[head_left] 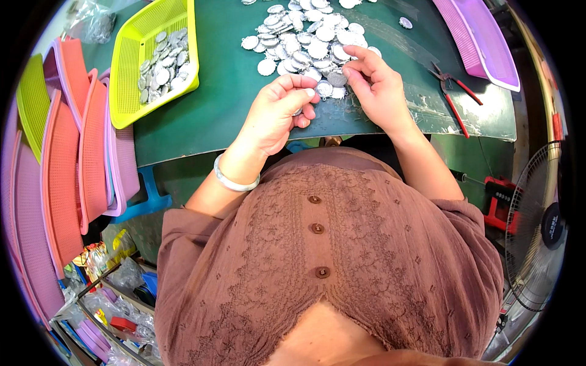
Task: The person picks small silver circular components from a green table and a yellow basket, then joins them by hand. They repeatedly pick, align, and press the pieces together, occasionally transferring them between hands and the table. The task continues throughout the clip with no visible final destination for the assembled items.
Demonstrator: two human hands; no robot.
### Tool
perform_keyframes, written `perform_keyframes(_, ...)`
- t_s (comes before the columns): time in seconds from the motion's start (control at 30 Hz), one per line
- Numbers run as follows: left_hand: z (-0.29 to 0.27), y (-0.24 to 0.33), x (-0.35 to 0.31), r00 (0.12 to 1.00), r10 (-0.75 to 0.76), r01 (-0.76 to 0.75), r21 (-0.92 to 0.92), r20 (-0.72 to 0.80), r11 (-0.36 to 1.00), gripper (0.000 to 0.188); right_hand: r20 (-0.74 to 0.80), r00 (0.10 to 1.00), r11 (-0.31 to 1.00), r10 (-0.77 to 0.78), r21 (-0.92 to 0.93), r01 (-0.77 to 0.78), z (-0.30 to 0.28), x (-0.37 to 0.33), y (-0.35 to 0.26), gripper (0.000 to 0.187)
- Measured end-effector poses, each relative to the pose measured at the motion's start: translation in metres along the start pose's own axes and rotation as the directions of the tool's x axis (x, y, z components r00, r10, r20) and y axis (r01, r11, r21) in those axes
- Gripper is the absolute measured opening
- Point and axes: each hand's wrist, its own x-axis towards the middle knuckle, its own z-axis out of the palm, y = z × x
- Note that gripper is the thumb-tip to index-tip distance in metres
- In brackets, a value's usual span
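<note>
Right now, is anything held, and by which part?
Left hand: apparently a silvery disc in curled fingers, its gripped part hidden. Right hand: cannot be told.

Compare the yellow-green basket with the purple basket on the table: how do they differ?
The yellow-green basket stands left of the hands; the purple basket is at the right.
The yellow-green basket holds silvery discs; the purple basket shows none in its visible part.
Both sit on the green table and run out of the picture's top.
</note>
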Motion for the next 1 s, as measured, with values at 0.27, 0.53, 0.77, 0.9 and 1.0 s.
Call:
perform_keyframes(0.27, 0.008, -0.002, 0.002, 0.998, -0.037, 0.037, 0.001, 0.050, 0.999, 0.014, 0.197, 0.941, 0.803, 0.277, 0.491, -0.339, -0.003, 0.004, -0.018, 0.031)
perform_keyframes(0.53, 0.008, -0.002, -0.001, 0.994, -0.082, 0.086, -0.066, 0.072, 0.994, 0.012, 0.305, 0.904, 0.678, 0.300, 0.598, -0.427, -0.003, 0.002, -0.017, 0.032)
perform_keyframes(0.77, 0.010, 0.001, -0.005, 0.992, -0.073, 0.083, -0.097, 0.098, 0.992, 0.011, 0.324, 0.891, 0.604, 0.317, 0.655, -0.454, -0.001, 0.003, -0.017, 0.031)
perform_keyframes(0.9, 0.010, 0.001, -0.005, 0.992, -0.060, 0.071, -0.099, 0.110, 0.993, 0.011, 0.346, 0.881, 0.581, 0.322, 0.663, -0.473, -0.001, 0.003, -0.016, 0.032)
perform_keyframes(1.0, 0.010, -0.001, -0.005, 0.995, -0.063, 0.068, -0.062, 0.076, 0.996, 0.010, 0.347, 0.875, 0.569, 0.338, 0.665, -0.484, 0.000, 0.002, -0.020, 0.032)
